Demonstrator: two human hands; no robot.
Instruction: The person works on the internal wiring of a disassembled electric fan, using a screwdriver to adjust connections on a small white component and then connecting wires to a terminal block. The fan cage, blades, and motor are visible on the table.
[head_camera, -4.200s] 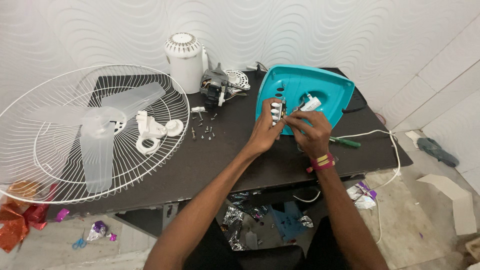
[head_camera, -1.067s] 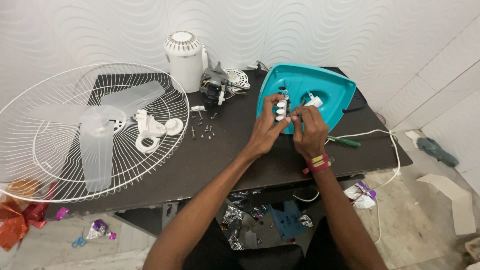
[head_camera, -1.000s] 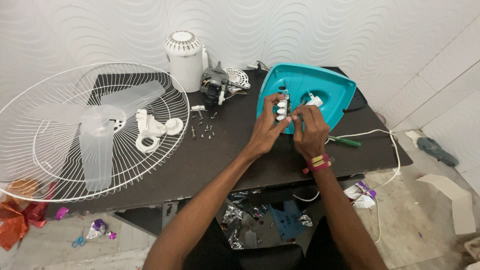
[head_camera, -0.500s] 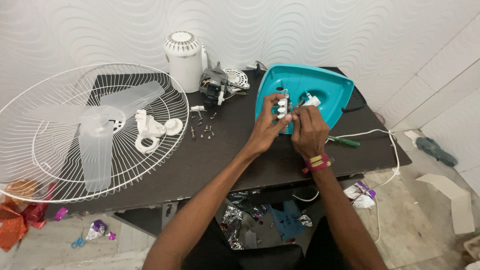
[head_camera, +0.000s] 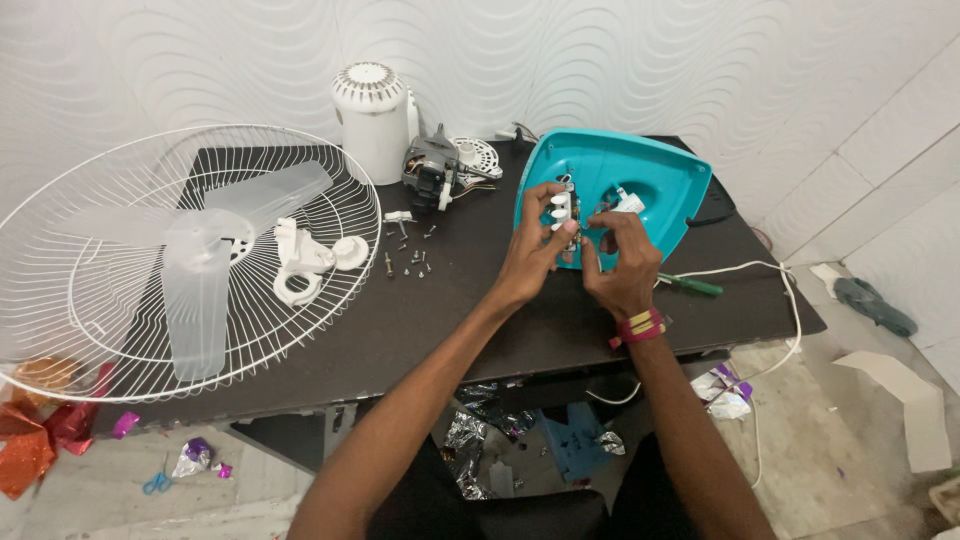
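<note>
A teal fan base cover (head_camera: 655, 178) lies tilted on the dark table (head_camera: 470, 320), its hollow side facing me. My left hand (head_camera: 535, 250) grips a small white switch block (head_camera: 561, 209) at the cover's left edge. My right hand (head_camera: 620, 262) pinches thin wires (head_camera: 598, 215) beside that block, fingers closed. A red and yellow band sits on the right wrist. A white part (head_camera: 630, 203) rests inside the cover just above my right hand.
A white wire fan guard (head_camera: 110, 330) with translucent blades (head_camera: 200, 270) fills the table's left. White plastic fittings (head_camera: 305, 262), loose screws (head_camera: 410, 255), a white motor housing (head_camera: 372, 115), a bare motor (head_camera: 432, 175), a green screwdriver (head_camera: 690, 285) and a white cord (head_camera: 770, 300) lie around.
Both hands stay at the switch block; my right hand has shifted slightly, from the white part inside the cover to the wires beside the block.
</note>
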